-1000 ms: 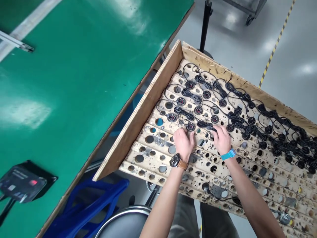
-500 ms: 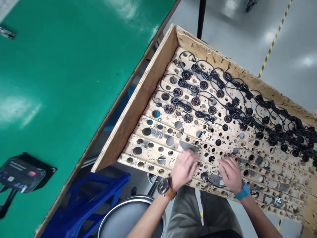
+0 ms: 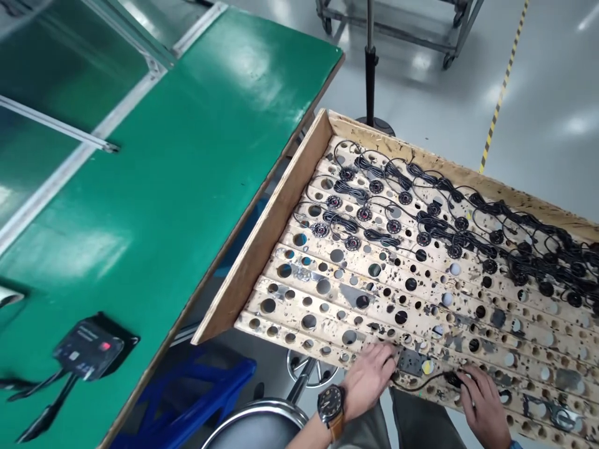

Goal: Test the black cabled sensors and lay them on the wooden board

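My left hand (image 3: 371,378) has curled fingers at the near edge of the perforated wooden board (image 3: 299,305); whatever lies under its fingertips is hidden. A black cable (image 3: 421,385) runs from beside those fingertips across the board to my right hand (image 3: 482,402). The right thumb and fingers close on a small dark bundle of this cable, resting low over the board. Farther up, rows of round black pieces with red centres (image 3: 364,214) sit on the board, each joined to a coiled black cable (image 3: 382,238).
Wooden walls (image 3: 266,227) border the board's left and far sides. To the left is a green table (image 3: 196,156) with a black device (image 3: 88,346) showing a red light. Below are a blue plastic stool (image 3: 196,380) and a round stool (image 3: 262,430). A black pole (image 3: 369,81) stands beyond.
The view has shifted, so the board sits lower. My left hand has come to where the round black piece lay by the edge, and my right hand has closed on the cable bundle.
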Motion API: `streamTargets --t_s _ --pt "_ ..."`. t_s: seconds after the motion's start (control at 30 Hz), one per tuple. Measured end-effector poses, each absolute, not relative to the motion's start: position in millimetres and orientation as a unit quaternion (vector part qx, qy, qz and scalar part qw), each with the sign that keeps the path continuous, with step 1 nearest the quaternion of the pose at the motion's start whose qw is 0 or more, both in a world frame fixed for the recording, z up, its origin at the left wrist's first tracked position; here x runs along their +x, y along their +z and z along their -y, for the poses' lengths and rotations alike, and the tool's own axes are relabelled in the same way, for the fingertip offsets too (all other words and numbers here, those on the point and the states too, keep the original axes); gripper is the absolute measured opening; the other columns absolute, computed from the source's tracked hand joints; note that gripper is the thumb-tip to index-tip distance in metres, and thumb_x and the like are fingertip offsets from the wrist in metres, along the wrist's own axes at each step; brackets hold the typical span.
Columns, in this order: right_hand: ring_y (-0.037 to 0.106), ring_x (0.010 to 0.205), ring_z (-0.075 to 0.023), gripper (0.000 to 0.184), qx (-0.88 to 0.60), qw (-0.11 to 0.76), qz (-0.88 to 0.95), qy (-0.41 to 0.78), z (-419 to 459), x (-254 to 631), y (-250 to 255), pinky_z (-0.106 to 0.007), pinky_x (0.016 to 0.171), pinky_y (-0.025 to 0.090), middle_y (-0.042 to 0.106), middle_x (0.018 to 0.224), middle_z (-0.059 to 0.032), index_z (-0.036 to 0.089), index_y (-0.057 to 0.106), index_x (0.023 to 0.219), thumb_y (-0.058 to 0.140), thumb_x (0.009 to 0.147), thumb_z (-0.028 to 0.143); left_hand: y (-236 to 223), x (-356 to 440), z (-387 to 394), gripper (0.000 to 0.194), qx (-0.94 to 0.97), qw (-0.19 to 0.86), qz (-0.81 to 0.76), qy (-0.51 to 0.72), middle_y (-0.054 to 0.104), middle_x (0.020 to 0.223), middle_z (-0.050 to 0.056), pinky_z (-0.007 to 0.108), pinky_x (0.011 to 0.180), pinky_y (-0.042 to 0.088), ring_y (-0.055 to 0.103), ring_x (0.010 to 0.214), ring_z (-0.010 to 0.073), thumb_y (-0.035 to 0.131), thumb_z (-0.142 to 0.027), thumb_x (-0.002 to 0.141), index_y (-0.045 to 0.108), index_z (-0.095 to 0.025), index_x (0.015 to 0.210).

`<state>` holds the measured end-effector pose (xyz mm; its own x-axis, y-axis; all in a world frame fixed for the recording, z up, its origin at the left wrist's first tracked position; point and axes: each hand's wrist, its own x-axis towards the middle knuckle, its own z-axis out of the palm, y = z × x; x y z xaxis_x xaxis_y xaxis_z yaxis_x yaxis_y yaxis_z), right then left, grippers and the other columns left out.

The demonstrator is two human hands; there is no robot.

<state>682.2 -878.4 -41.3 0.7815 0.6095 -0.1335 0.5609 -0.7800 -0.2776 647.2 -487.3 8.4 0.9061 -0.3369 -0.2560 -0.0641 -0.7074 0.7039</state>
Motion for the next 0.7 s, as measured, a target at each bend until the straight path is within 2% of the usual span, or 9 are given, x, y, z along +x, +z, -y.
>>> streamTargets --t_s 0.1,0.2,0.27,0.33,0.43,0.53,0.7 --pt "0.059 0.115 -0.0343 0.036 -0.935 0.103 0.32 0.111 880.8 677.8 -40.8 -0.051 0.091 0.051 0.062 0.127 -0.0112 0.027 0.06 0.129 0.052 0.095 0.039 22.5 650.4 482.6 0.026 0.873 0.4 0.119 -0.251 0.061 0.125 0.009 0.04 0.099 0.047 0.06 0.109 0.0241 0.059 -0.018 0.083 0.049 -0.02 0.106" --pt "0.059 0.115 -0.0344 0.039 -0.933 0.099 0.327 0.109 880.2 676.7 -38.1 -0.049 0.089 0.052 0.063 0.128 -0.011 0.026 0.061 0.128 0.056 0.093 0.043 32.5 657.1 482.9 0.023 0.855 0.398 0.105 -0.315 0.066 0.104 0.007 0.038 0.087 0.051 0.063 0.094 0.0236 0.057 -0.021 0.081 0.046 -0.021 0.101" --pt "0.06 0.113 -0.0334 0.036 -0.934 0.095 0.325 0.111 879.8 677.0 -37.5 -0.046 0.086 0.053 0.064 0.126 -0.0103 0.027 0.063 0.125 0.056 0.093 0.043 37.3 661.1 484.6 0.022 0.848 0.409 0.087 -0.325 0.065 0.1 0.006 0.037 0.083 0.052 0.063 0.092 0.024 0.056 -0.024 0.083 0.045 -0.022 0.101" --pt "0.063 0.109 -0.0323 0.032 -0.936 0.092 0.32 0.112 879.6 677.5 -38.6 -0.044 0.082 0.054 0.066 0.123 -0.0098 0.027 0.066 0.121 0.055 0.095 0.041 41.1 663.4 486.5 0.024 0.843 0.434 0.064 -0.312 0.064 0.106 0.008 0.038 0.085 0.052 0.063 0.097 0.025 0.052 -0.027 0.086 0.044 -0.022 0.109" --pt "0.065 0.103 -0.0305 0.027 -0.94 0.105 0.311 0.097 879.0 678.3 -43.1 -0.043 0.078 0.054 0.068 0.118 -0.0097 0.027 0.067 0.111 0.048 0.098 0.043 45.0 663.9 489.3 0.039 0.84 0.46 0.037 -0.284 0.06 0.124 0.011 0.042 0.094 0.051 0.061 0.111 0.0277 0.046 -0.026 0.091 0.037 -0.023 0.129" --pt "0.066 0.098 -0.0282 0.029 -0.94 0.134 0.304 0.073 878.1 678.3 -48.2 -0.043 0.078 0.055 0.069 0.11 -0.0099 0.026 0.064 0.103 0.044 0.1 0.047 46.8 663.7 490.8 0.051 0.836 0.474 0.028 -0.276 0.054 0.136 0.011 0.043 0.1 0.049 0.058 0.119 0.0285 0.047 -0.021 0.088 0.034 -0.027 0.138" --pt "0.069 0.098 -0.026 0.026 -0.936 0.199 0.283 0.061 876.4 679.5 -45.4 -0.039 0.079 0.058 0.07 0.106 -0.0109 0.024 0.058 0.102 0.044 0.101 0.046 46.9 670.8 482.4 0.054 0.821 0.472 0.026 -0.321 0.053 0.135 0.01 0.039 0.092 0.054 0.063 0.106 0.0257 0.05 -0.019 0.086 0.039 -0.028 0.138"
